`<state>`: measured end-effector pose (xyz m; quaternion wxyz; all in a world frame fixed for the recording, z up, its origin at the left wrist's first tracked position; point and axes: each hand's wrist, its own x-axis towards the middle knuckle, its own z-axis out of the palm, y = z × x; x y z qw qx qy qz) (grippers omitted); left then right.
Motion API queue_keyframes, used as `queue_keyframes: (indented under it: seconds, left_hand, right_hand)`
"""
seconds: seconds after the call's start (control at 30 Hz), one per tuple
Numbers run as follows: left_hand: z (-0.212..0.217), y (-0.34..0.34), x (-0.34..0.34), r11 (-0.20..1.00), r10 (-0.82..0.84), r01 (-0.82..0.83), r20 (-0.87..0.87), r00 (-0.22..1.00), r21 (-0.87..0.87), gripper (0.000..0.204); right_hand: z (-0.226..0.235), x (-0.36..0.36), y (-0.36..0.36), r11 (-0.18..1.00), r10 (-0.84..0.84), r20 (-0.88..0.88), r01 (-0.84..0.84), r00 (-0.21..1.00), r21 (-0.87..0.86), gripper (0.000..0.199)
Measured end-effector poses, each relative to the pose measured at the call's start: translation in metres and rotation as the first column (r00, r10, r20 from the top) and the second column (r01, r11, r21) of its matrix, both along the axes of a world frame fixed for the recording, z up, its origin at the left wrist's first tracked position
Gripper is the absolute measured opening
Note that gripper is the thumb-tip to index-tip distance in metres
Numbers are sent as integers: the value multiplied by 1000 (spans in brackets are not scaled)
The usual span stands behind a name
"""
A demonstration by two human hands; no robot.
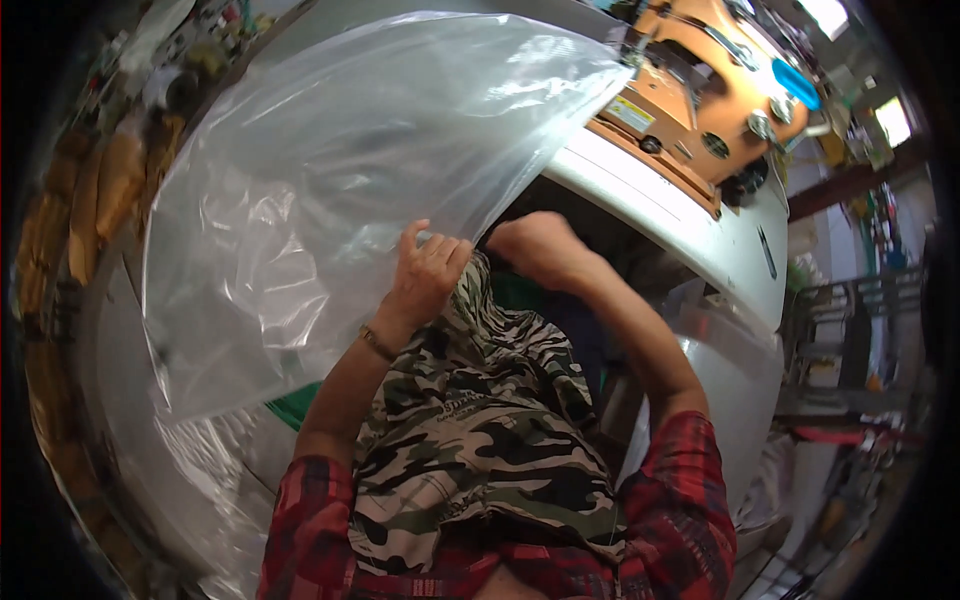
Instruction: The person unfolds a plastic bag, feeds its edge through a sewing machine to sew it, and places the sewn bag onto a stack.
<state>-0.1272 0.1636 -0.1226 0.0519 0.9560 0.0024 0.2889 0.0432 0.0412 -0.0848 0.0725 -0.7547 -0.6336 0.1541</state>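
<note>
A large sheet of clear plastic film (330,170), perhaps a bag, spreads over the left side and up to the sewing machine. My left hand (430,270) is closed on its near edge, with the index finger raised and a bracelet at the wrist. Just right of it, my right hand (540,250) is curled and slightly blurred beside the film's right edge. What its fingers hold, if anything, is hidden. A camouflage apron (490,440) covers my lap beneath both hands. At the upper right stands an orange sewing machine (715,85), where the film's far corner reaches.
The machine sits on a white table (690,235), with a dark slim tool (767,252) near its right end. More crumpled clear plastic (205,460) lies at the lower left. Brown bundles (115,185) line the far left. A blue oval piece (796,84) is on the machine.
</note>
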Motion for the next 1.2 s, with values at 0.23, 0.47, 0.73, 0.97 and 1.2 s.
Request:
queue_keyframes:
  seconds: [0.23, 0.47, 0.73, 0.97, 1.2]
  left_hand:
    - [-6, -30, 9, 879, 251, -212, 35, 967, -427, 13]
    - [-14, -31, -1, 579, 210, -133, -10, 978, -804, 24]
    - [-16, -38, -3, 486, 166, 97, 201, 965, -868, 38]
    - [-12, -35, 3, 604, 186, 106, 269, 945, -790, 37]
    - [-5, -36, 6, 663, 271, 22, 267, 925, -748, 18]
  right_hand:
    - [60, 20, 5, 749, 133, 438, -380, 889, 543, 12]
    - [54, 24, 10, 908, 231, 286, -311, 930, 279, 12]
    - [48, 17, 14, 939, 125, 149, -165, 981, 300, 5]
    - [43, 6, 7, 898, 183, 353, -302, 918, 321, 13]
    - [45, 14, 1, 881, 197, 428, -350, 882, 317, 18]
